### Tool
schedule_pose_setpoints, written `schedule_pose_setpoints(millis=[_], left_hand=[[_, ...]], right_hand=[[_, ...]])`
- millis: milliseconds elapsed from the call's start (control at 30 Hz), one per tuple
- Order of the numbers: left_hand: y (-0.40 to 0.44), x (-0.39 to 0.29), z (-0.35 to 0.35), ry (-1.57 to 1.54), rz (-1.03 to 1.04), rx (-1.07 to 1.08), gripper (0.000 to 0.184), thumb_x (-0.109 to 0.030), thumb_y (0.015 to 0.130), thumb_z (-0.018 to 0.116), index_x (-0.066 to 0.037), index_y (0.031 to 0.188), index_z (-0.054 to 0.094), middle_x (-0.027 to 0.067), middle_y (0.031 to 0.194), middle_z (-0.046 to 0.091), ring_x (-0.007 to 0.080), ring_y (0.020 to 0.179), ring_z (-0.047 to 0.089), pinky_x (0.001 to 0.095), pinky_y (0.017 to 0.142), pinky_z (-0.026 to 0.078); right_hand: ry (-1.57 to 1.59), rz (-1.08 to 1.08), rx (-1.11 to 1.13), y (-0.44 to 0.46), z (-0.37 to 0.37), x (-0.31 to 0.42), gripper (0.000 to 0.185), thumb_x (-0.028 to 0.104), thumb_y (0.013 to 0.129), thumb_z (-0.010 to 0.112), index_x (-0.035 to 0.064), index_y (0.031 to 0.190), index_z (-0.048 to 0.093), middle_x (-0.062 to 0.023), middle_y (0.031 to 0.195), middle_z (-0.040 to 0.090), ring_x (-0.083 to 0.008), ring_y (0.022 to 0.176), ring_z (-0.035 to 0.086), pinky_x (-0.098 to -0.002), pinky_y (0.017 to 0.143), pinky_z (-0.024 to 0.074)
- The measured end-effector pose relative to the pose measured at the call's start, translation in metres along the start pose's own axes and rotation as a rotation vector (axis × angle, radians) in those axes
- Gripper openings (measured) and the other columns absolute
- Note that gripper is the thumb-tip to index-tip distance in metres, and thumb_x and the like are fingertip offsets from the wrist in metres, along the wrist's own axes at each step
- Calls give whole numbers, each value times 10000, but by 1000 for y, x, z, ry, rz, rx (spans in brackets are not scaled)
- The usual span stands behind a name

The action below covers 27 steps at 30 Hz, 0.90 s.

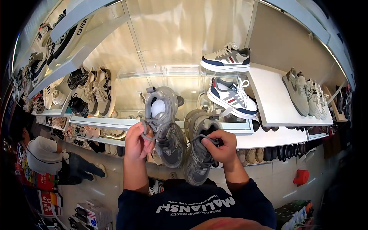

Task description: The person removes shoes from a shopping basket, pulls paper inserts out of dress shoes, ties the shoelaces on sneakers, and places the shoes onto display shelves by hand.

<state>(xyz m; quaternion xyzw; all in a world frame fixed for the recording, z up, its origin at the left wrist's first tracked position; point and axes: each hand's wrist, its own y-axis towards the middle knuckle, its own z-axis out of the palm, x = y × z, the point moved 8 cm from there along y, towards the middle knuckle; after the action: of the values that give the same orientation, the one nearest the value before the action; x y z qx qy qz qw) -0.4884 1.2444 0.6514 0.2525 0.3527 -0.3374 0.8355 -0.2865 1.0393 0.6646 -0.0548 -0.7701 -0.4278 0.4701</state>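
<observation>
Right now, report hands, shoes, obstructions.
Left hand gripping lace on one grey shoe. Right hand gripping lace on other shoe. Shoes side by side. Nothing visibly blocking.

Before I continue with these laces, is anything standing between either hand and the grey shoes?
Nothing visible does. The left hand holds the left lace of the left shoe, the right hand the right lace of the right shoe; the shelf lies beyond, not between.

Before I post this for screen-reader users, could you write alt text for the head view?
A person's left hand and right hand each pinch a lace on one of two grey sneakers, side by side, toes toward the wearer. Beyond them, white sneakers with navy trim stand on display shelving; another person is at far left.
</observation>
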Motion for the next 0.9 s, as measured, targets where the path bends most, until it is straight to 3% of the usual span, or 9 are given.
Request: schedule_pose_setpoints(millis=[67, 200, 300, 433, 500, 600, 700, 800, 900], left_hand=[[13, -9, -11, 18, -51, 20, 302, -250, 1029, 535, -26, 826, 523, 89, 596, 533, 162, 392, 462, 270, 363, 395], [36, -31, -42, 228, -155, -26, 297, -236, 1024, 532, -24, 816, 541, 89, 590, 545, 193, 410, 489, 318, 394, 429], [50, -43, -61, 287, -250, 48, 285, -265, 1026, 556, -41, 851, 578, 56, 585, 547, 183, 426, 504, 291, 424, 417], [68, -35, -98, 358, -372, 82, 257, -295, 1023, 600, -89, 869, 595, 29, 600, 563, 136, 454, 523, 267, 445, 409], [76, -33, -105, 371, -381, 104, 253, -287, 1023, 597, -93, 860, 590, 25, 599, 559, 131, 456, 520, 263, 442, 401], [90, -34, -116, 355, -391, 81, 236, -261, 1012, 599, -88, 852, 584, 14, 600, 549, 117, 456, 507, 252, 434, 379], [102, -29, -125, 354, -343, 78, 138, -170, 974, 649, -75, 883, 607, -13, 628, 556, 82, 464, 492, 233, 434, 365], [110, -23, -127, 445, -227, 106, 66, -72, 932, 691, -62, 919, 627, -43, 661, 562, 44, 480, 478, 211, 440, 347], [112, -20, -131, 477, -184, 95, 88, -45, 915, 716, -47, 948, 634, -64, 720, 573, 19, 552, 489, 203, 486, 372]], right_hand=[[-59, -4, -56, 8, 11, 0, 152, 98, 799, 849, 11, 848, 734, -85, 695, 697, -163, 594, 662, -264, 572, 499], [-42, 27, -40, 39, 44, -3, 154, 58, 805, 857, 13, 882, 731, -13, 707, 655, -62, 624, 562, -217, 555, 417], [29, 62, -30, 69, 73, -22, 142, 35, 820, 847, 13, 901, 732, 34, 748, 653, -13, 660, 514, -193, 563, 366], [119, 178, 20, 106, 108, -47, 156, 48, 864, 828, -1, 959, 715, 5, 787, 684, -23, 701, 566, -184, 604, 419], [117, 220, 18, 121, 123, -62, 162, 62, 874, 826, -5, 968, 712, -6, 796, 695, -37, 727, 603, -195, 634, 464], [-112, 209, 20, 133, 137, -78, 196, 168, 902, 812, 10, 996, 744, 2, 795, 699, -33, 704, 573, -208, 611, 452], [-191, 355, 43, 125, 146, -81, 177, 92, 906, 795, 5, 1048, 736, 35, 822, 666, -23, 717, 535, -188, 647, 424], [-187, 34, 62, 121, 155, -73, 303, 98, 848, 839, 15, 1117, 727, -13, 1040, 658, -32, 745, 442, -196, 656, 381], [-340, 126, 3, 109, 145, -71, 386, 143, 786, 866, 31, 1133, 739, -56, 1148, 666, -78, 783, 530, -224, 676, 441]])
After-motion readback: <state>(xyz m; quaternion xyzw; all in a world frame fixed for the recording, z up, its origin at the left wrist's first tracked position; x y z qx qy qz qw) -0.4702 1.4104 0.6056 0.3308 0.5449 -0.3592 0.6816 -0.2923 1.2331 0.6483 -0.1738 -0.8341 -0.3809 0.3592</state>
